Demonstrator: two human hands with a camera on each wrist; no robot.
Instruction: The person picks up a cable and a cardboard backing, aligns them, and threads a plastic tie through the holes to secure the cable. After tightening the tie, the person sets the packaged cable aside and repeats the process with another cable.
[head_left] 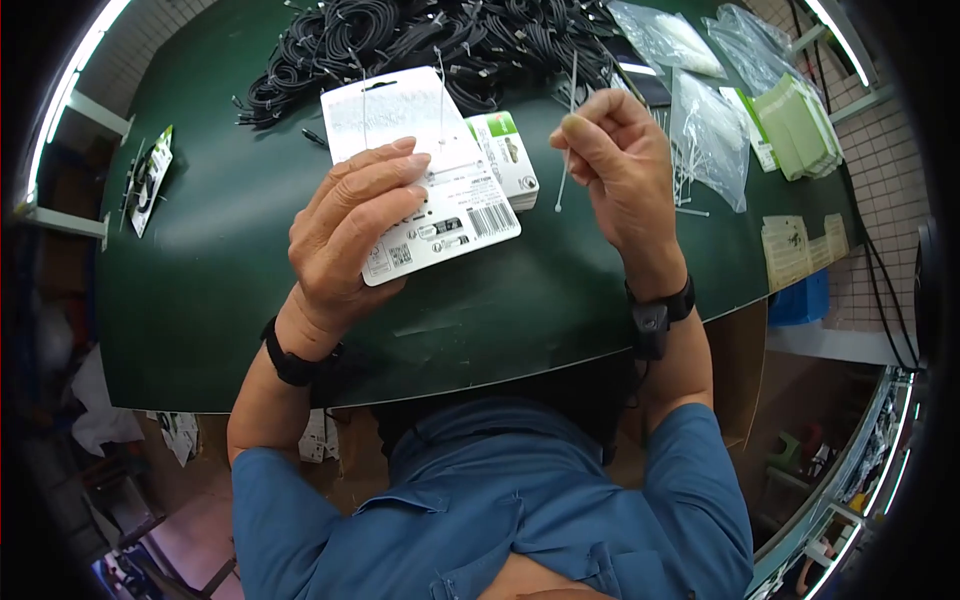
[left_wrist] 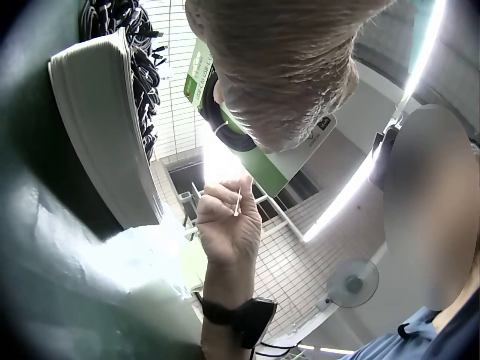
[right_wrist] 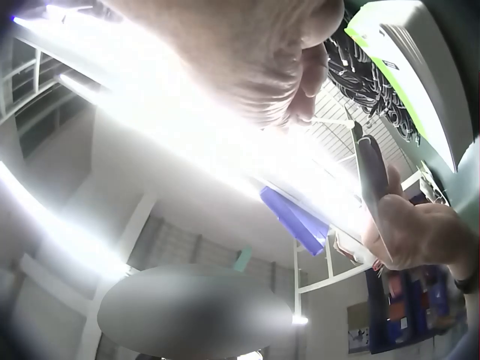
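My left hand [head_left: 345,225] grips a white printed card [head_left: 480,205] by its lower left part, its back turned up in the head view. Two thin white cable ties [head_left: 441,95] stand up from the card's upper half. On the card's green front, seen in the left wrist view, lies a coiled black cable [left_wrist: 234,139], partly hidden by the hand. Right of the card, my right hand [head_left: 630,170] pinches another white cable tie [head_left: 561,188] between thumb and fingers, its small head pointing down. A gap separates this hand from the card.
A stack of cards [head_left: 520,180] stands behind the held card. Coiled black cables [head_left: 350,35] heap along the back. At right lie plastic bags [head_left: 720,130], loose cable ties [head_left: 684,172] and light-green cards [head_left: 795,130]. One packaged cable [head_left: 152,185] lies far left.
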